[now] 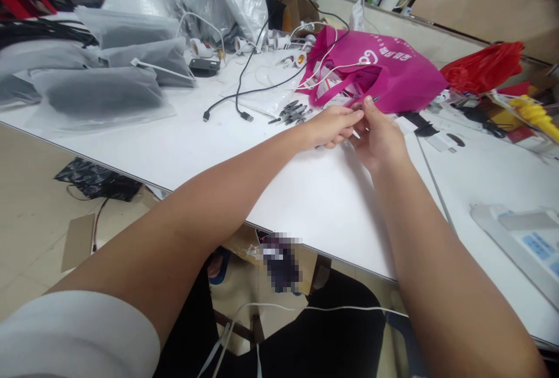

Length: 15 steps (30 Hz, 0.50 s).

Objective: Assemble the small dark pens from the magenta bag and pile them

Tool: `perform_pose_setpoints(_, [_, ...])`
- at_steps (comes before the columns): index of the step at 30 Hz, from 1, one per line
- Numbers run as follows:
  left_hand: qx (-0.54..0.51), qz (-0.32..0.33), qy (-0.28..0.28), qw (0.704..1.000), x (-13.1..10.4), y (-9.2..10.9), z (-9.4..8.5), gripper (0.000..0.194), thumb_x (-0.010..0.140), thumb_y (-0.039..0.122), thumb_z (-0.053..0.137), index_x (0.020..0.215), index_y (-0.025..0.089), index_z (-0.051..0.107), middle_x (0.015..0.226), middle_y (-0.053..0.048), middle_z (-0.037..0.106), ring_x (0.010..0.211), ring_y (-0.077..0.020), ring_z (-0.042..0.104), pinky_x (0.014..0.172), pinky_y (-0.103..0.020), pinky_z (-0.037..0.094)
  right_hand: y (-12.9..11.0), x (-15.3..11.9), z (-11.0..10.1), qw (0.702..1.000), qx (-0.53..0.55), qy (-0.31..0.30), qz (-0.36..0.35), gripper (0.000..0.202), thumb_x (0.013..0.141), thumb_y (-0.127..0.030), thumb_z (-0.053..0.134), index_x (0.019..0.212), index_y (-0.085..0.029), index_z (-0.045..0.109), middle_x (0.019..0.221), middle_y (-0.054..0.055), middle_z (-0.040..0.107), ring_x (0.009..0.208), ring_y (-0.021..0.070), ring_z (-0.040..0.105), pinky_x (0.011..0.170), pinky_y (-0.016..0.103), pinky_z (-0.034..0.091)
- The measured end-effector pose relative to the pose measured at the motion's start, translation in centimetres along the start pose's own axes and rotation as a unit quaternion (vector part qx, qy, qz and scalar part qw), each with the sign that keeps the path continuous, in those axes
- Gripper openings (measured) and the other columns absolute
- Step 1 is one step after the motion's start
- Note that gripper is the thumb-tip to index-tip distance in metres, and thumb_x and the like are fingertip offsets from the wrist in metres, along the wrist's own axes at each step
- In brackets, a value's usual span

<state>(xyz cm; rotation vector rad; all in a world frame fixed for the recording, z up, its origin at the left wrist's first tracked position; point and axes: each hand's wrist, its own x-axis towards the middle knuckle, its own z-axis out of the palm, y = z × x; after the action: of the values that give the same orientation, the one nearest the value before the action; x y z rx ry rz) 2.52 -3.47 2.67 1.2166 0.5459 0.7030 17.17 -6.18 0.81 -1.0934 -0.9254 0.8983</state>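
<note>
White cloth sleeve (pixel 82 334), seven o'clock. Bare left hand (pixel 332 126), bare right hand (pixel 383 133) meet; I can't tell either grip. Leftward drift could scatter slim grey-black pen-like pieces (pixel 293 113), twelve o'clock.

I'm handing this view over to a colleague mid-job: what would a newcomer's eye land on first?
Most likely the bright magenta bag with white lettering, lying on the white table just beyond the left hand and right hand, which are close together. Next, perhaps, the crumpled red plastic to the bag's right, and the frosted pouches with dark contents at the table's left.
</note>
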Motion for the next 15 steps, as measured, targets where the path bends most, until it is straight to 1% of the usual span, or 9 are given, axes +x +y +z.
perform_pose_setpoints(4, [0.0,-0.002,0.01,1.0,0.0,0.1,0.1,0.049,0.124,0.044,0.067,0.085,0.023,0.046,0.065,0.009,0.032,0.05,-0.0047,0.023,0.057,-0.027,0.008,0.2,0.2,-0.1,1.0,-0.003,-0.003,-0.003,0.039,0.095,-0.063,0.098,0.096,-0.03,0.076,0.088,0.001,0.077,0.102,0.0263,0.082,0.078,0.037,0.071])
perform_pose_setpoints(6, [0.0,-0.002,0.007,1.0,0.0,0.0,0.1,0.049,0.124,0.043,0.067,0.085,0.023,0.046,0.065,0.01,0.031,0.049,-0.0044,0.023,0.057,-0.027,0.008,0.4,0.4,-0.1,1.0,-0.005,-0.009,-0.004,0.041,0.095,-0.066,0.096,0.098,-0.031,0.076,0.087,0.0,0.076,0.101,0.0263,0.083,0.076,0.037,0.071])
perform_pose_setpoints(8, [0.004,0.005,0.0,1.0,0.0,-0.1,0.0,0.049,0.125,0.041,0.065,0.083,0.022,0.046,0.064,0.01,0.034,0.049,-0.0038,0.025,0.055,-0.026,0.01,0.4,0.5,-0.2,1.0,-0.01,-0.016,-0.001,0.043,0.095,-0.07,0.095,0.098,-0.031,0.076,0.085,0.0,0.075,0.097,0.0263,0.084,0.073,0.038,0.071])
perform_pose_setpoints(10, [0.021,0.025,-0.001,0.999,0.2,-0.2,-0.1,0.049,0.126,0.037,0.063,0.082,0.021,0.048,0.066,0.007,0.045,0.049,-0.0038,0.033,0.054,-0.025,0.018,0.2,0.4,-0.1,1.0,-0.016,-0.018,0.003,0.046,0.095,-0.074,0.094,0.097,-0.031,0.076,0.083,-0.001,0.074,0.093,0.0261,0.084,0.072,0.039,0.072])
perform_pose_setpoints(12, [0.056,0.046,0.004,0.997,0.5,-0.3,-0.2,0.048,0.126,0.033,0.062,0.081,0.02,0.053,0.068,0.003,0.057,0.051,-0.0052,0.045,0.054,-0.025,0.028,-0.1,0.2,0.1,1.0,-0.022,-0.008,0.003,0.046,0.094,-0.074,0.095,0.094,-0.032,0.075,0.079,-0.001,0.072,0.092,0.0268,0.083,0.075,0.042,0.075])
perform_pose_setpoints(15, [0.11,0.061,0.011,0.992,1.1,-0.7,-0.3,0.045,0.127,0.027,0.06,0.083,0.018,0.06,0.07,0.0,0.066,0.054,-0.0074,0.055,0.057,-0.027,0.039,-0.6,-0.5,0.7,0.999,-0.026,0.024,-0.016,0.042,0.095,-0.065,0.098,0.087,-0.033,0.072,0.071,-0.001,0.066,0.093,0.0299,0.083,0.084,0.049,0.077])
